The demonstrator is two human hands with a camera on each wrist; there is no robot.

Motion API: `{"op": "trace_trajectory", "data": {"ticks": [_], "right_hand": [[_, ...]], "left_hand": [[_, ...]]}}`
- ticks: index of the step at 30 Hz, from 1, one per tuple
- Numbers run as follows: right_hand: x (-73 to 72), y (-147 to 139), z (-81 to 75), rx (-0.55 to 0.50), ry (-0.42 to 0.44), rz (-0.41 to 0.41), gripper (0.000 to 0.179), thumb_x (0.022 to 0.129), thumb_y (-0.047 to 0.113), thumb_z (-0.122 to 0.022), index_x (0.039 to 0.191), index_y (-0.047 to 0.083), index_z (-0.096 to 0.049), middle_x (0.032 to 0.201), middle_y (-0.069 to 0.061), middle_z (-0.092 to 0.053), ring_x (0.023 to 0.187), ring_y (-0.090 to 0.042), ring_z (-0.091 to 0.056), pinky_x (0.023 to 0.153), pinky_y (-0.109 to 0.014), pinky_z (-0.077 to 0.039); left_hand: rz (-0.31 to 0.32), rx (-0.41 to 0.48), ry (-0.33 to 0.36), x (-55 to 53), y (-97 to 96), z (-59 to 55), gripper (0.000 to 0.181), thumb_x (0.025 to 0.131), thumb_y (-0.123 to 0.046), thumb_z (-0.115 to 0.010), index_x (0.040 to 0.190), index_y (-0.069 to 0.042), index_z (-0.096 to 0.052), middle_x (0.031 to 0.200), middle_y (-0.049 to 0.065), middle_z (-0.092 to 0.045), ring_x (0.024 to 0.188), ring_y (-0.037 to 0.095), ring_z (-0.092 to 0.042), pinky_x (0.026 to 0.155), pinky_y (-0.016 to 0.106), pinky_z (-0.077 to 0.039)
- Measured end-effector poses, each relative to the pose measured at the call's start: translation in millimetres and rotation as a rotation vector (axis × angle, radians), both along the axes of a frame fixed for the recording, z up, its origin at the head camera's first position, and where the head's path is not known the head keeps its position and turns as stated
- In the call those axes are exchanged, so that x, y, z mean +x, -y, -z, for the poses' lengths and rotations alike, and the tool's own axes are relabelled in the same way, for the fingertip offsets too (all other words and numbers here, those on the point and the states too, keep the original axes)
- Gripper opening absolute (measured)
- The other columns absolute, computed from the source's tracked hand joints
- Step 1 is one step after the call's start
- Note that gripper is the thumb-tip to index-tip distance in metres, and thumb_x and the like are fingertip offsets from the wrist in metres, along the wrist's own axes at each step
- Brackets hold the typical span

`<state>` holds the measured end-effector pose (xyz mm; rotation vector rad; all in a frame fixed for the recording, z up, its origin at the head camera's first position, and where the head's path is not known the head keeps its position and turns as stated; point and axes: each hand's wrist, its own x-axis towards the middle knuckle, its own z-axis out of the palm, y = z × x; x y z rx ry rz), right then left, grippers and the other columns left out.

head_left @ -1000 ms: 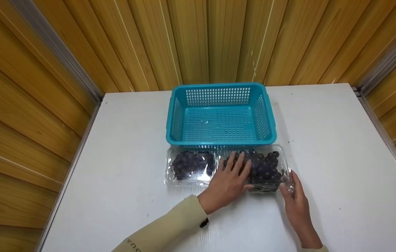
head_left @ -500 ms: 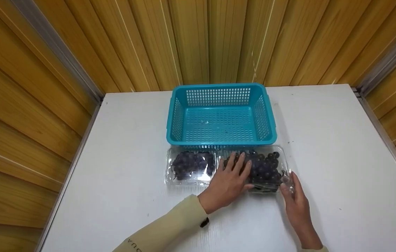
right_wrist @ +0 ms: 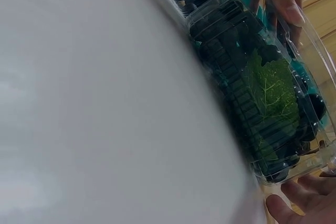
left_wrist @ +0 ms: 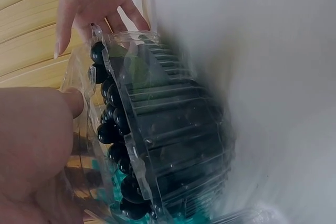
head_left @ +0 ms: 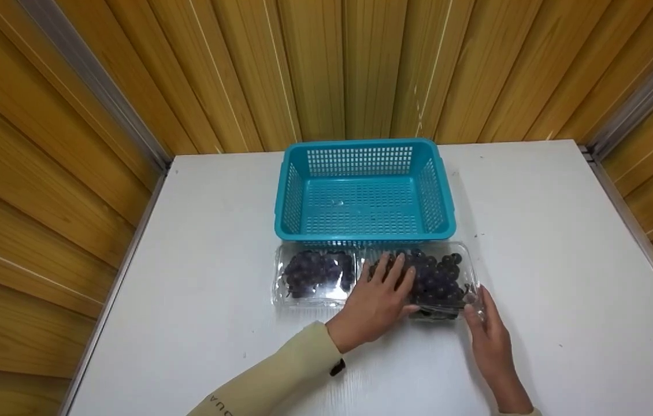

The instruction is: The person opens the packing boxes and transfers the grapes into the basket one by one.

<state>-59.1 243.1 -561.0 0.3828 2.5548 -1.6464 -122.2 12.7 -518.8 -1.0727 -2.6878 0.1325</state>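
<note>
A clear plastic clamshell of dark grapes [head_left: 439, 283] stands on the table, with a green leaf [right_wrist: 273, 93] showing through its side. My left hand [head_left: 374, 303] rests on its lid, fingers spread and straight. At the front right corner, the thumb and fingers of my right hand [head_left: 489, 338] hold the clamshell from either side. The left wrist view shows the lid [left_wrist: 79, 74] raised off the base rim, grapes bulging between them. A second clamshell of grapes [head_left: 315, 274] sits directly to the left, side by side with the first.
Just behind both clamshells stands a blue-green plastic basket [head_left: 365, 237] with nothing in it. Wood-patterned panels [head_left: 315, 69] rise along the back and sides of the white table [head_left: 199, 260].
</note>
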Motion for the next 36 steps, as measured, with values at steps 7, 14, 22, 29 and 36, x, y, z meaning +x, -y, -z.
{"op": "trace_trajectory", "data": {"ticks": [7, 14, 22, 29, 36], "right_hand": [[-1.0, -2.2, 1.8, -0.028, 0.015, -0.013, 0.076, 0.101, 0.048, -0.039, 0.157, 0.018, 0.004, 0.164, -0.012, -0.004, 0.150, -0.037, -0.010, 0.117, -0.057, -0.020], [-1.5, -1.3, 4.3, 0.004, 0.014, 0.020, 0.095, 0.091, 0.047, -0.062, 0.157, 0.021, 0.001, 0.164, -0.010, -0.008, 0.148, -0.038, -0.017, 0.114, -0.055, -0.028], [0.7, 0.0, 5.3, 0.007, 0.023, 0.039, 0.101, 0.086, 0.047, -0.069, 0.157, 0.021, -0.003, 0.163, -0.011, -0.013, 0.147, -0.038, -0.020, 0.115, -0.054, -0.028], [4.7, -0.6, 7.9, 0.016, 0.057, 0.031, 0.107, 0.083, 0.048, -0.072, 0.157, 0.022, 0.001, 0.164, -0.012, -0.009, 0.148, -0.039, -0.019, 0.115, -0.053, -0.029], [2.3, -2.4, 8.9, -0.004, 0.020, 0.023, 0.097, 0.089, 0.044, -0.066, 0.157, 0.020, 0.000, 0.164, -0.009, -0.009, 0.148, -0.036, -0.019, 0.116, -0.048, -0.028]], "left_hand": [[0.011, -0.002, -0.018, 0.3, 0.3, -2.2, 0.067, 0.100, -0.059, -0.025, 0.148, -0.015, -0.038, 0.152, 0.013, -0.040, 0.139, 0.036, -0.040, 0.104, 0.053, -0.044], [0.011, 0.001, -0.011, -0.6, 0.4, -4.7, 0.066, 0.100, -0.059, -0.026, 0.148, -0.015, -0.039, 0.152, 0.013, -0.040, 0.139, 0.036, -0.040, 0.104, 0.053, -0.044], [0.002, -0.013, 0.018, 1.2, 0.8, -4.2, 0.067, 0.100, -0.060, -0.026, 0.149, -0.016, -0.036, 0.153, 0.012, -0.038, 0.140, 0.036, -0.039, 0.104, 0.053, -0.044], [0.003, -0.025, 0.051, 4.3, 0.6, -5.4, 0.068, 0.100, -0.060, -0.024, 0.150, -0.017, -0.035, 0.154, 0.012, -0.036, 0.141, 0.036, -0.038, 0.105, 0.053, -0.043], [0.000, -0.018, 0.072, 1.6, 0.0, -8.2, 0.068, 0.099, -0.060, -0.024, 0.150, -0.017, -0.034, 0.156, 0.011, -0.035, 0.142, 0.036, -0.036, 0.106, 0.054, -0.041]]}}
